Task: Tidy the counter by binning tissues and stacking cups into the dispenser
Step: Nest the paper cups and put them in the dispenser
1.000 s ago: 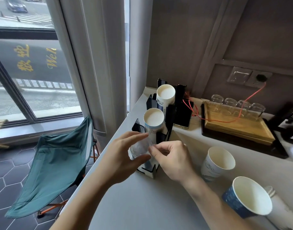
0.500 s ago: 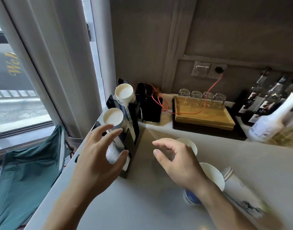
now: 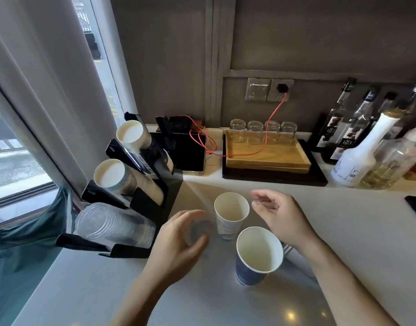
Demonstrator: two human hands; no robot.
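Upright, the white cup (image 3: 231,214) stood between both empty, loosely spread hands, just left of the right hand (image 3: 281,218) fingers (image 3: 261,198), the nearer ones

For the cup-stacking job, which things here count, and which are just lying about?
Job: white paper cup; blue paper cup; cup dispenser; left hand and right hand, both empty.

Lying about: wooden tray; glasses; syrup bottles; red cable.
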